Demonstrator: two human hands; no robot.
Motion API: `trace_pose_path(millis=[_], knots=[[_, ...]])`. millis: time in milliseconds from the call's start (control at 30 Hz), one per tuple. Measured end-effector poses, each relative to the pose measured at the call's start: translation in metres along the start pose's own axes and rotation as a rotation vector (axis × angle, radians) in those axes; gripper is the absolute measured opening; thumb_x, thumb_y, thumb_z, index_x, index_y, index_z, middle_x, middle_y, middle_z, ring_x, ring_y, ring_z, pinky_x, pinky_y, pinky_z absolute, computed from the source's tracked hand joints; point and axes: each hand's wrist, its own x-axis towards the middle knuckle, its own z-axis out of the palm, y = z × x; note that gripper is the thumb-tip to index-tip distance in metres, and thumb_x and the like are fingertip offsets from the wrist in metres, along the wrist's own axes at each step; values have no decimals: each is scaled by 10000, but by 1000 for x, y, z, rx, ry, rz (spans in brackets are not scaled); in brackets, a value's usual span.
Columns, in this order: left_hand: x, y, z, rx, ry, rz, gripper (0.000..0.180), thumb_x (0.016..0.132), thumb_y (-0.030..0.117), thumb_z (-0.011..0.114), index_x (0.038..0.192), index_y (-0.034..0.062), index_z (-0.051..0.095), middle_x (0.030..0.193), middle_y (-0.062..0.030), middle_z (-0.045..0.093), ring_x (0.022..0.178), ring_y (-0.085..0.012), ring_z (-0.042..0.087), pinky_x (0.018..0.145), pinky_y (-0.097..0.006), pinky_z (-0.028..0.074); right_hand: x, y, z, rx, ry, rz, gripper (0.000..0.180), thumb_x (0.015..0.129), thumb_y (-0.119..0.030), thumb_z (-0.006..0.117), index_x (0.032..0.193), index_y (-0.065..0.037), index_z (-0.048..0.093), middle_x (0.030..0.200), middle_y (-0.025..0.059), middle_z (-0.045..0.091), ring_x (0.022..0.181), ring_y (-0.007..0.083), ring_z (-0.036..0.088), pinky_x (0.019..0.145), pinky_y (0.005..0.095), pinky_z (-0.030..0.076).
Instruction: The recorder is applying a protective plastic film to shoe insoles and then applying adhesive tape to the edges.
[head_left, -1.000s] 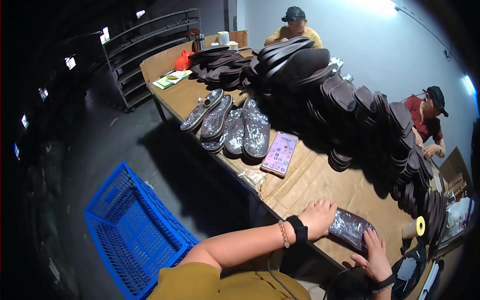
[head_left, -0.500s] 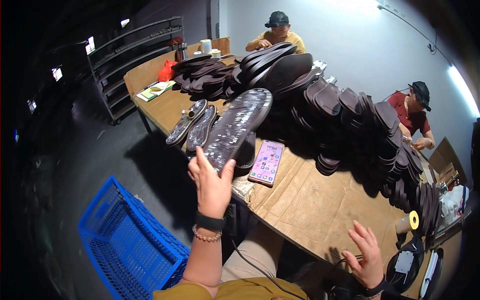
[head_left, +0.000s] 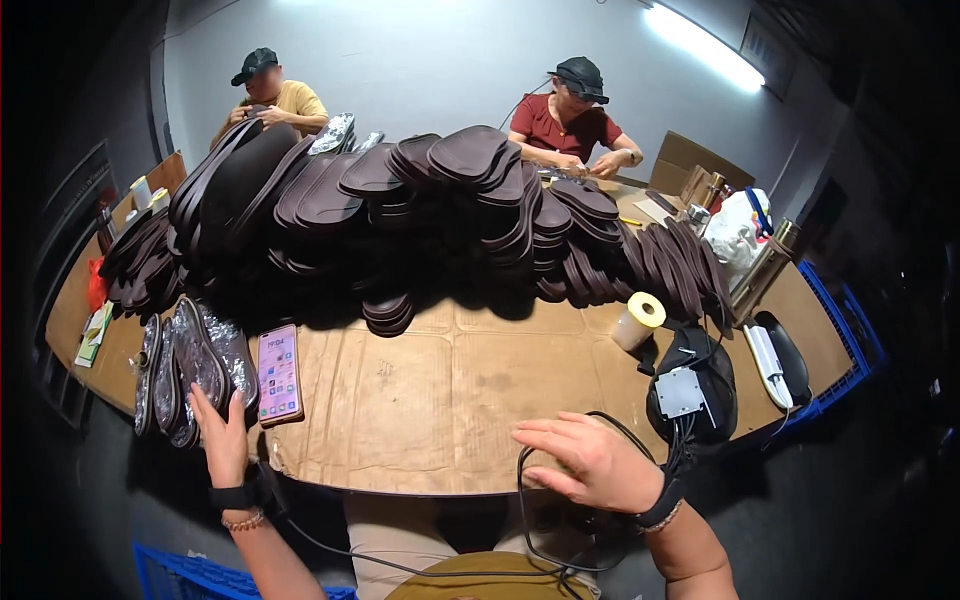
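Several dark shoe soles wrapped in shiny clear film [head_left: 200,345] lie side by side at the table's left front edge. My left hand [head_left: 222,435] is at their near end, fingers stretched and thumb apart, fingertips at the nearest wrapped sole; it grips nothing that I can see. My right hand [head_left: 595,465] hovers over the front edge, fingers extended and thumb apart, holding nothing. A black cable [head_left: 522,490] loops beside and behind it. A pink-screened phone [head_left: 279,375] lies just right of the wrapped soles. Large piles of dark brown soles [head_left: 330,205] stretch across the table.
Cardboard covers the table [head_left: 430,400]. At right are a film roll [head_left: 640,320], a black pouch with a white box [head_left: 682,392] and a metal flask [head_left: 765,265]. Two people in caps work behind the piles. A blue crate [head_left: 200,575] stands below at left.
My view has turned right. The wrapped sole that my left hand held up now lies among the others, with the hand loosened. My right hand has come inward over the table's edge.
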Motion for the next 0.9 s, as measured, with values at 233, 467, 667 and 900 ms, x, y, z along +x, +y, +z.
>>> trace_pose_path(millis=[233,467,667,900], knots=[[-46,23,-21,-79,87,89,827,1028,296,661,1664,37,201,1701,-300,171,1585,-428,195,1269,-459,214,-28,8,-40,28,75,98,387,884,-153,798,1235,-20,705,1130,173,748,1036,361,711,901,400,563],[-109,110,-22,-191,-181,423,720,885,69,742,1551,59,467,1639,-236,363,1523,-415,350,1235,-464,316,-8,-19,-83,-18,178,-127,320,891,-90,765,1203,-28,730,1025,142,756,955,297,732,840,356,584],[-144,133,18,-268,-424,510,549,868,75,768,1398,52,626,1542,-248,491,1516,-469,350,1216,-510,347,24,-86,-67,190,262,-615,250,981,-171,640,1156,-31,750,1137,197,758,946,289,762,838,399,609],[-168,136,60,-375,-372,657,384,853,68,764,1234,50,714,1328,-215,635,1334,-467,558,1106,-484,491,6,-96,-88,-279,410,-439,199,948,-101,654,1098,-19,755,1041,150,776,890,294,765,839,393,598]])
